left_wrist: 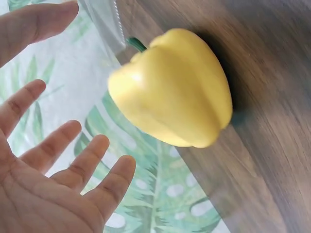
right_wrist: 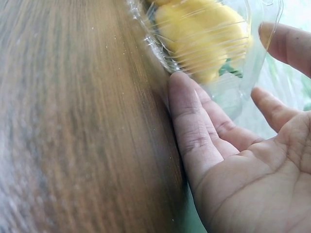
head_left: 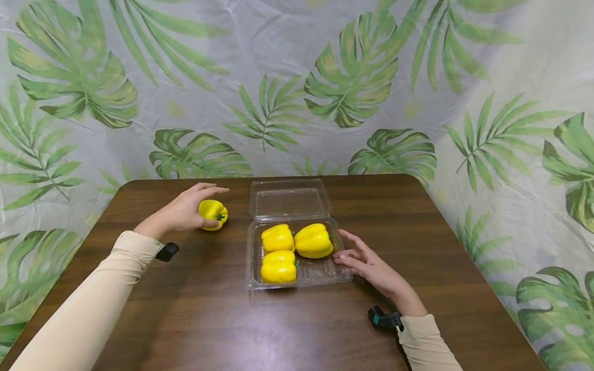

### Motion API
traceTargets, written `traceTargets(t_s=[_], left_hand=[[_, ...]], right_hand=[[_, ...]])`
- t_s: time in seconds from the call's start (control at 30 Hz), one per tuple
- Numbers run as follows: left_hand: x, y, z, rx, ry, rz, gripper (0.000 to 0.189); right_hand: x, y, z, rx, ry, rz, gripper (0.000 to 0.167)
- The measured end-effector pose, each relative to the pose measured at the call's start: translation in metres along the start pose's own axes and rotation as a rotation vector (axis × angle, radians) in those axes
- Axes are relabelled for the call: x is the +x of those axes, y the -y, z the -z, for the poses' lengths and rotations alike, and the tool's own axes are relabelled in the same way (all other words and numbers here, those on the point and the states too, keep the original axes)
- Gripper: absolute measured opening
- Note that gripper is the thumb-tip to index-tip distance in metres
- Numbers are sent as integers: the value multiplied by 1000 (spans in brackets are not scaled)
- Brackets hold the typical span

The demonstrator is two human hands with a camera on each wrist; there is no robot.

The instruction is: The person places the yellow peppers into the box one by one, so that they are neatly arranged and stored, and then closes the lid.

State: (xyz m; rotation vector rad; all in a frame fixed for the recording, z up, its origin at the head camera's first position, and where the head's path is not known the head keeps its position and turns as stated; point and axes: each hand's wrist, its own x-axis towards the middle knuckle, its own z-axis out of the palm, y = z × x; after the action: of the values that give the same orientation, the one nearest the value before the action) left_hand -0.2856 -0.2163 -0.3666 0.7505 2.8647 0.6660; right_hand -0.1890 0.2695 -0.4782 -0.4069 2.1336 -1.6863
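Observation:
In the head view, my left hand (head_left: 184,210) is around a yellow bell pepper (head_left: 210,208) on the left of the table, thumb overlapping it. The left wrist view has the hand's spread fingers beside the same pepper (left_wrist: 172,90), with a gap between. A clear plastic clamshell box (head_left: 320,269) lies with its lid (head_left: 291,200) folded back. Inside sit three more yellow peppers: one at back left (head_left: 277,238), one at back right (head_left: 314,241) and one at front left (head_left: 278,267). My right hand (head_left: 371,265), fingers loosely extended, rests at the box's right side.
Dark brown wood makes up the tabletop (head_left: 209,319). A leaf-print curtain (head_left: 278,62) hangs behind it and along both sides. Black straps with small devices sit at the left wrist (head_left: 167,252) and right wrist (head_left: 384,318).

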Motion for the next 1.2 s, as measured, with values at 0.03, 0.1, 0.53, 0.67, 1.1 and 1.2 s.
traceTargets(t_s=[0.03,0.1,0.53,0.67,1.1,1.2], left_hand=[[1,2,0,6,5,-2,84],[2,5,0,12,14,-7,85],[2,30,-13,-4,65,-18,82],[3,34,-16,-4,73,-17,81],[-1,37,-17,23,25,-40,72],[-2,37,-17,20,24,-33,72]], right_hand=[[0,0,0,1,-1,1,70],[0,0,0,2,-1,3,70],[1,0,1,0,4,5,70],[0,-1,1,2,4,2,70],[0,0,1,7,1,3,70],[0,0,0,7,2,1,70]])
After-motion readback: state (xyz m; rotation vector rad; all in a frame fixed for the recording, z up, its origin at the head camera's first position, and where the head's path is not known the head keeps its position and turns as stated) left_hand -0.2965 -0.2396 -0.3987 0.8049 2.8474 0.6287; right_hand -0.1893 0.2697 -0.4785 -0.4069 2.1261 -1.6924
